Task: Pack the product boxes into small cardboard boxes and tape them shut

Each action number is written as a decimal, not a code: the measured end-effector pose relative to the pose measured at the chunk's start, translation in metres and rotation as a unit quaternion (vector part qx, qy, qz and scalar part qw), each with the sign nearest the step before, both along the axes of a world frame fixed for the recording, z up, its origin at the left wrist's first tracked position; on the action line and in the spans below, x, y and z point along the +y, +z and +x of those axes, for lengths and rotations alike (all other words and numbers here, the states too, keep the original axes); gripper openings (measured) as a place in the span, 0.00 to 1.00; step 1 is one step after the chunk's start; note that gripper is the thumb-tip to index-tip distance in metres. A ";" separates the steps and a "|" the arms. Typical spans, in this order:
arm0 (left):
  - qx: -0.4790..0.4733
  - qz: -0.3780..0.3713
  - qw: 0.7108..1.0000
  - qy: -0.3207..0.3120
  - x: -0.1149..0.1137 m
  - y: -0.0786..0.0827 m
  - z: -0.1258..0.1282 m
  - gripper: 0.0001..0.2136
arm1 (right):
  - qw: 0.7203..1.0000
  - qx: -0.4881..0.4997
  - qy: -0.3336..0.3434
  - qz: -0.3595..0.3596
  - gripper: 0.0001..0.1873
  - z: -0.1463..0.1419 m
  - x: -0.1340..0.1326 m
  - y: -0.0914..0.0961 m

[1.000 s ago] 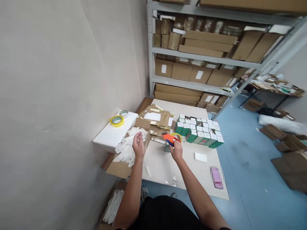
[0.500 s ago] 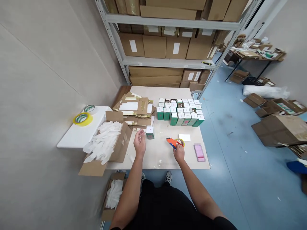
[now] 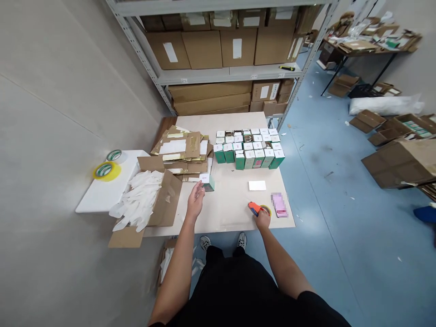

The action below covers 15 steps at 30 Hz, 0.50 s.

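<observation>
My left hand reaches over the pale table and its fingertips touch a small green box with a white top. The fingers are curled round the box's near side. My right hand rests near the table's front edge, closed on an orange tape dispenser with a yellow roll. A block of several matching green and white boxes stands further back on the table.
A stack of flat brown cardboard lies at the table's back left. An open carton of white bags sits left, beside a white shelf with two tape rolls. A white card and pink item lie right. Metal shelving holds cartons behind.
The view has swung down and right. My right hand lowered the tape dispenser to the table's front edge. My left hand moved forward onto the single green box.
</observation>
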<state>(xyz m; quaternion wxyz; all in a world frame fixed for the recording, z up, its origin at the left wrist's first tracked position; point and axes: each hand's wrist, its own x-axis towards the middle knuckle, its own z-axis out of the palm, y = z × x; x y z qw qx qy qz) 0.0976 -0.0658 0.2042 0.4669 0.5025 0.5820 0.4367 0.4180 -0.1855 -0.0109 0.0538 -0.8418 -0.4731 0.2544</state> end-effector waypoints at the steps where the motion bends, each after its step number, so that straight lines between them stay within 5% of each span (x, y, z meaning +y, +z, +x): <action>1: -0.003 0.000 1.000 -0.002 0.003 0.002 0.005 0.28 | 1.000 -0.002 -0.009 0.021 0.21 0.001 0.003 0.005; 6: -0.023 0.030 0.999 -0.007 0.021 0.016 0.034 0.26 | 0.982 0.061 -0.075 0.160 0.21 0.000 0.035 0.047; 11: -0.019 0.079 0.997 -0.011 0.029 0.034 0.055 0.24 | 0.923 0.183 -0.042 0.337 0.21 -0.017 0.077 0.110; 15: -0.009 0.097 0.995 -0.004 0.023 0.045 0.050 0.23 | 0.891 0.258 -0.007 0.374 0.21 -0.051 0.102 0.155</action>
